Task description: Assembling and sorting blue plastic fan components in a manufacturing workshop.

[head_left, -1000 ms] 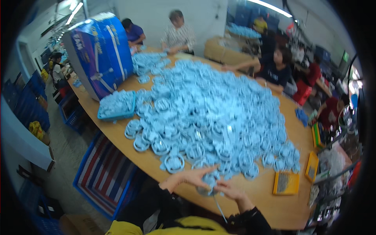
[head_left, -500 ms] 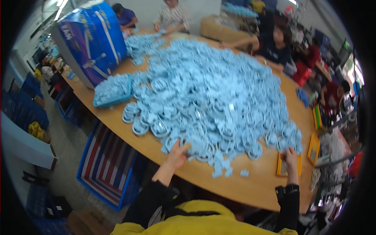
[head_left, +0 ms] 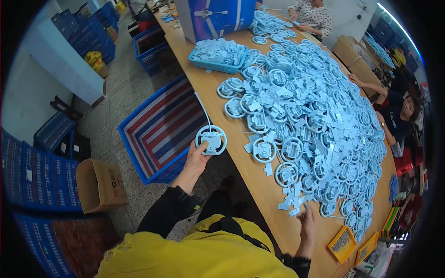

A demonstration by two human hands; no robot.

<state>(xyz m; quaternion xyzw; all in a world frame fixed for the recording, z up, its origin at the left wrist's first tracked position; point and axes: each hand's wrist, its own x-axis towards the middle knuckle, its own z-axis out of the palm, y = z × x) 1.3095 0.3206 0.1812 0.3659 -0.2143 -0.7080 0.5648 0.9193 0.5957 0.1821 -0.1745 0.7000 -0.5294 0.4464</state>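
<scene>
My left hand [head_left: 195, 162] grips a light-blue toy steering wheel [head_left: 214, 147] by its lower rim, thumb over its front. A thin stalk sticks up from the wheel, held beyond the table edge beside a blue bin [head_left: 131, 160] lined with striped cloth. My right hand [head_left: 307, 228] is over the table by the near end of a large pile of similar wheels [head_left: 292, 147]. Small flat light-blue plates [head_left: 293, 200] lie at its fingertips. Motion blur hides whether those fingers hold anything.
A light-blue basket [head_left: 218, 66] of small plates stands by a large blue box [head_left: 208, 21] at the far left of the wooden table [head_left: 259, 197]. Yellow trays [head_left: 336, 236] sit at the right. Across the table, a person's arm [head_left: 373, 86] reaches toward the pile. A cardboard box [head_left: 90, 190] stands on the floor.
My left hand has left the pile's edge and now holds a steering wheel out past the table edge. My right hand has moved from the yellow tray to the loose plates. The view has swung left.
</scene>
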